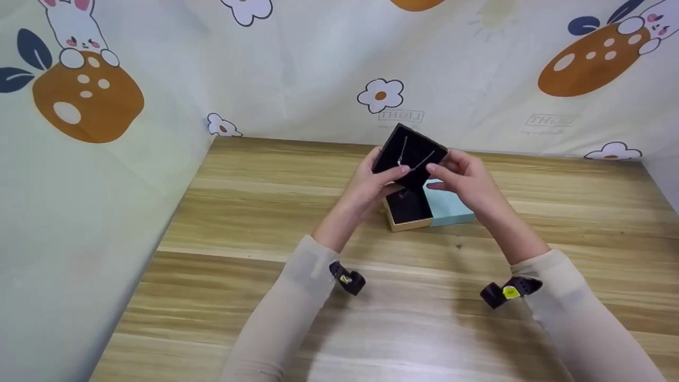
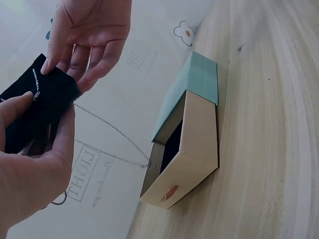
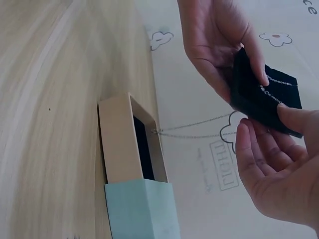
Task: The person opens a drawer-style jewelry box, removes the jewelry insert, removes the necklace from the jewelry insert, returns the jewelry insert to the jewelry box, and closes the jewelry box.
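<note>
My left hand holds a black velvet necklace pad tilted up, thumb on its face. At the opposite side my right hand pinches the pad's edge, thumb in front and fingers behind. A thin silver chain necklace runs over the pad's face in two strands. Its long loop hangs from the pad's back, its low end with a small pendant at the drawer's opening. Beneath the hands lies a jewellery box: a beige drawer with dark lining, partly slid out of a light teal sleeve.
The box lies on a wood-grain table. Behind and to the left hangs a pale cloth printed with flowers, rabbits and oranges. Small black cameras sit at both sleeved wrists.
</note>
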Demonstrator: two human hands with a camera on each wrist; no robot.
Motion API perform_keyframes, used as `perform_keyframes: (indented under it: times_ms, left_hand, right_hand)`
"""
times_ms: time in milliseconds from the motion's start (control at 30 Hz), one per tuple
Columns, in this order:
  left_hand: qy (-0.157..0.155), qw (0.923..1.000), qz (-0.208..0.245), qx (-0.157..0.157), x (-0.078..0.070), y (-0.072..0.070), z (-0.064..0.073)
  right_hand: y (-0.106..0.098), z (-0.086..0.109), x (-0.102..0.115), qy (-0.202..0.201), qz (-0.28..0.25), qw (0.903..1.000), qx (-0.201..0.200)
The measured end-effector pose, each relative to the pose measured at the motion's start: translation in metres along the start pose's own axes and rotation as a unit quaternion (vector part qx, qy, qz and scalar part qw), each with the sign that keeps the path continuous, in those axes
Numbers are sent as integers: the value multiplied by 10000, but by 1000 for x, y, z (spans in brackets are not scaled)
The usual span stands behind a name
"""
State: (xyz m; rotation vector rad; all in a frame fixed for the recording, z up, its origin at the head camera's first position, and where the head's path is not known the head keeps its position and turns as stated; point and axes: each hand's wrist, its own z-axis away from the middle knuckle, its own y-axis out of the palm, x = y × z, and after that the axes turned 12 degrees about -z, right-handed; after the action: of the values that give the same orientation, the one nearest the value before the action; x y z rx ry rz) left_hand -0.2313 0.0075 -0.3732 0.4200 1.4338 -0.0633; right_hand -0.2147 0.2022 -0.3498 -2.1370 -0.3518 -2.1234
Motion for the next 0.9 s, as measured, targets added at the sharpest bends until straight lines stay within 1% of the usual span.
perform_keyframes:
  times_ms: [233, 333, 500, 667, 767, 833, 900]
  left_hand:
    - [-9, 9993, -203, 298, -2, -5, 2]
    - [-18, 9992, -251, 311, -3, -8, 3]
    - [-11, 9993, -183, 341, -6, -12, 4]
    - [-130, 9981, -343, 501, -10, -14, 8]
    - [-144, 9970, -518, 555, -11, -13, 10]
    - [-136, 9966, -648, 486, -11, -12, 11]
    - [-82, 9963, -797, 321, -13, -10, 11]
  right_hand:
    - [-1, -2, 3, -102, 82, 9999, -24]
    - [-2, -2, 5, -126, 125, 9998, 43]
    - [-2, -4, 9, -151, 371, 9992, 97]
    - [0, -4, 9, -143, 629, 9979, 30]
    - [3, -4, 7, -273, 751, 9967, -126]
    - [6, -3, 6, -459, 825, 9950, -328]
    - [7, -3, 6, -718, 884, 9917, -602]
